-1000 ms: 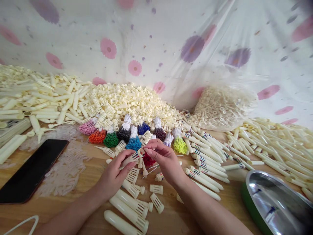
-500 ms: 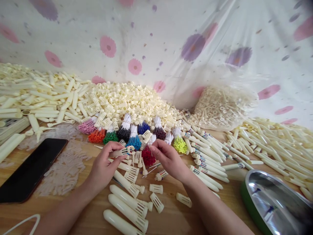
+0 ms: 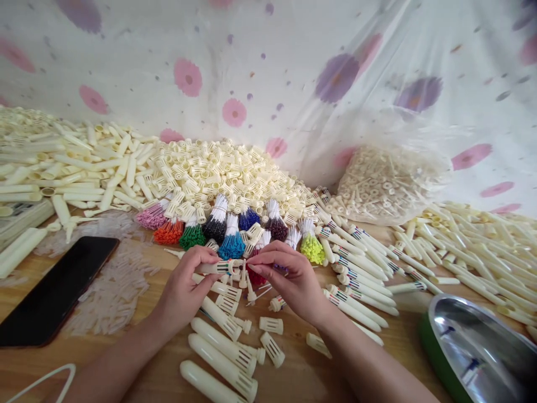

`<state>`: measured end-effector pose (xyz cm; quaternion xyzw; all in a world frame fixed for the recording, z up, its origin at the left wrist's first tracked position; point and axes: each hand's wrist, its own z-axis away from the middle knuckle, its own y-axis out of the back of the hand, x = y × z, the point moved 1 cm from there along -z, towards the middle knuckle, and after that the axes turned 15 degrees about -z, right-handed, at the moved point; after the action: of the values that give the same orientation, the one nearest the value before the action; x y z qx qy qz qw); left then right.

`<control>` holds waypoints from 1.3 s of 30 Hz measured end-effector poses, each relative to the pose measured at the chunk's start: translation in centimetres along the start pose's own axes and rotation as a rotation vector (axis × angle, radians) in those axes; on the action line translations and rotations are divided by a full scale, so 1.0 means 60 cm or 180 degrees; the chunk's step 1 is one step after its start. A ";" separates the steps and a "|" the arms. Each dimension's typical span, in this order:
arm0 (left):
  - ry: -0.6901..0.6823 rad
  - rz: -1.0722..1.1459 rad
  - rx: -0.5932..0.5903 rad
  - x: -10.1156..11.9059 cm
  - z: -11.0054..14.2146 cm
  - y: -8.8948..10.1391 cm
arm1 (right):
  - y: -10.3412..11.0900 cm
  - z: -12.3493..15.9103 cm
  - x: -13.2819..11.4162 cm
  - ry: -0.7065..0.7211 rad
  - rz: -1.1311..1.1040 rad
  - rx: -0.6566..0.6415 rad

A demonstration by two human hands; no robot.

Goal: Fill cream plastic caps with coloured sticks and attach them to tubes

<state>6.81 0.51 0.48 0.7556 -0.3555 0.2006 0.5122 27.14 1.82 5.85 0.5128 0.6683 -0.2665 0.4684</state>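
My left hand [image 3: 191, 282] is closed round a cream slotted pen barrel [image 3: 218, 267] with coloured sliders in its slots. The barrel lies nearly level, its end pointing right. At that end, my right hand [image 3: 289, 274] pinches thumb and fingertips together on a small pale piece, too small to name. Behind the fingers is a bundle of red-tipped refills [image 3: 255, 275], partly hidden. Below the hands lie several loose slotted sleeves [image 3: 271, 324] and rounded cream pen tubes [image 3: 224, 344].
Refill bundles, such as the yellow one [image 3: 311, 249], line the foot of a heap of slotted sleeves [image 3: 235, 173]. A black phone [image 3: 59, 288] lies left, by clear plastic pieces [image 3: 111, 291]. Pens with coloured sliders [image 3: 361, 280] and a green-sided metal tray [image 3: 434, 341] are right.
My right hand drew away from the barrel's end, then came back to it with a pinch. My left hand moved left with the barrel, then slightly right again.
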 end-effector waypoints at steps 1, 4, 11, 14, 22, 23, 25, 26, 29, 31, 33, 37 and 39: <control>-0.0029 -0.0011 0.0020 0.000 0.000 0.000 | -0.002 0.001 0.002 0.0034 0.0027 -0.0025; -0.0073 -0.0043 0.0040 0.001 0.001 0.001 | -0.008 0.003 0.009 0.0162 0.0203 -0.0071; 0.0324 0.0217 -0.0313 0.007 0.002 0.000 | -0.018 0.005 0.018 0.0136 0.0263 -0.0078; 0.0435 0.0364 -0.0475 0.011 0.002 0.000 | -0.020 0.006 0.016 0.0035 0.0194 -0.0082; 0.0811 0.0852 -0.1083 0.023 0.000 -0.002 | -0.013 0.005 0.008 -0.0283 0.0383 -0.0229; 0.0809 0.0937 -0.1140 0.023 -0.001 -0.002 | -0.011 0.003 0.005 -0.0322 0.0413 -0.0339; 0.0822 0.1092 -0.1241 0.022 -0.002 -0.001 | -0.006 0.000 -0.004 -0.0411 0.0444 -0.0593; 0.0847 0.1146 -0.1280 0.021 -0.003 0.000 | -0.004 -0.001 -0.008 -0.0460 0.0429 -0.0705; 0.0898 0.1238 -0.1449 0.021 -0.005 0.003 | 0.003 -0.003 -0.014 -0.0642 0.0271 -0.0902; 0.0915 0.1301 -0.1588 0.024 -0.007 0.005 | 0.006 -0.002 -0.015 -0.0780 0.0183 -0.0973; 0.0972 0.1360 -0.1686 0.027 -0.009 0.006 | 0.007 -0.001 -0.013 -0.0941 0.0162 -0.1014; 0.1142 0.1360 -0.1747 0.032 -0.011 0.006 | 0.006 0.000 -0.011 -0.1267 0.0158 -0.1038; 0.1168 0.1392 -0.1743 0.033 -0.010 0.004 | 0.005 0.001 -0.010 -0.1426 0.0057 -0.0944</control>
<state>7.97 0.35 2.17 0.4491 -0.4510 0.3344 0.6950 27.44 1.63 6.41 0.3727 0.5752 -0.2683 0.6770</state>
